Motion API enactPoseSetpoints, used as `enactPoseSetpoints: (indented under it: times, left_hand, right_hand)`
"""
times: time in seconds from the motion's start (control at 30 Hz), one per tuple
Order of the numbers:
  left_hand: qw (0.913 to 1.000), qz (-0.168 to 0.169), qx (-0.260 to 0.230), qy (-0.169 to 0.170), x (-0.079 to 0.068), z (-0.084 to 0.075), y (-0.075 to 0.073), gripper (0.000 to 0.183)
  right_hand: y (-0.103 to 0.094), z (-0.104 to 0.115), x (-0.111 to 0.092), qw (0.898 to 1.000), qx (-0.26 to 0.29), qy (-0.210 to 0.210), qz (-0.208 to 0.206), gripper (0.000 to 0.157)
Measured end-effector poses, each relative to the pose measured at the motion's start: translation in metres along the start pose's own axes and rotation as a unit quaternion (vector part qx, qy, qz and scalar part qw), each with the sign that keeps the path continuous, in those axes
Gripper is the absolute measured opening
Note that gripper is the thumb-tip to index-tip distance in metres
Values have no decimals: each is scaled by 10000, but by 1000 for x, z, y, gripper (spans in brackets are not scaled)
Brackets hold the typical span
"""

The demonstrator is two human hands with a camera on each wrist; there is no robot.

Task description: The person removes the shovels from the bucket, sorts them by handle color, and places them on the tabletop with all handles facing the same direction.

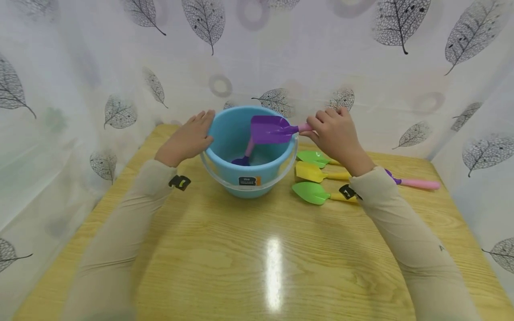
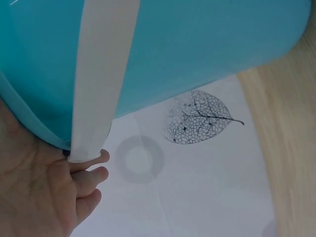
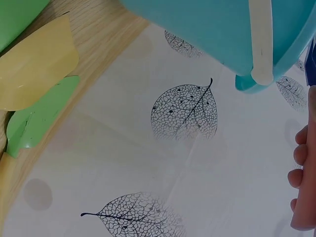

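A blue bucket (image 1: 249, 180) with a white handle (image 2: 101, 74) stands upright on the wooden table. My left hand (image 1: 190, 138) rests against the left side of its rim, fingers extended. With my right hand (image 1: 335, 136) I grip the pink handle (image 3: 305, 182) of a toy shovel whose purple blade (image 1: 270, 130) hangs over the right part of the bucket's opening. Inside the bucket lies another purple shovel (image 1: 242, 160) with a pink handle, blade down, partly hidden by the held blade.
Right of the bucket lie a green shovel (image 1: 312, 158), a yellow shovel (image 1: 309, 172) and a green pointed trowel (image 1: 311, 193), handles pointing right. A pink-handled purple tool (image 1: 419, 183) lies farther right, partly behind my right sleeve. A leaf-patterned curtain (image 1: 249, 67) hangs behind the table.
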State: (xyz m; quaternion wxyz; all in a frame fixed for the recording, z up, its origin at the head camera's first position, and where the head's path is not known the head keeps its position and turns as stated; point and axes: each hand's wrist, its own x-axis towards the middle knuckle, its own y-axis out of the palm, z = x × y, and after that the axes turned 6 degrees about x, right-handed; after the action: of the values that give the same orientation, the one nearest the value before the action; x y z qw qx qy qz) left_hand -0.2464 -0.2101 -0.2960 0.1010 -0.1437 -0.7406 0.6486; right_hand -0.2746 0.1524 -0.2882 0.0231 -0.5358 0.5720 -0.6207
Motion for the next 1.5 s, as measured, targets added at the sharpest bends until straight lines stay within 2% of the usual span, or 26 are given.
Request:
enactPoseSetpoints:
  times: [0.37,0.6,0.67,0.87,1.23,1.5]
  left_hand:
    - [10000,5,40,-53,1,-3,0,66]
    - [9998,88,80,-133,0,-6,-2,66]
    - [9998,109,131,-141,1,-7,-3,66]
    - [9995,89,263,-167,2,-7,-2,67]
    - [9995,153,190,-196,2,-8,-3,67]
    - [9996,165,139,-189,2,-8,-3,66]
  right_hand:
    - [-15,-15,-32,9983,95,571,-20,33]
    - [-24,-24,-53,9978,-26,636,-161,60]
    - [-27,-27,-60,9976,-88,661,-188,64]
    - [-33,-38,-83,9966,-213,769,-200,66]
    - [-41,-64,-120,9956,-384,815,-267,66]
    - [-52,-71,-143,9946,-290,995,-46,71]
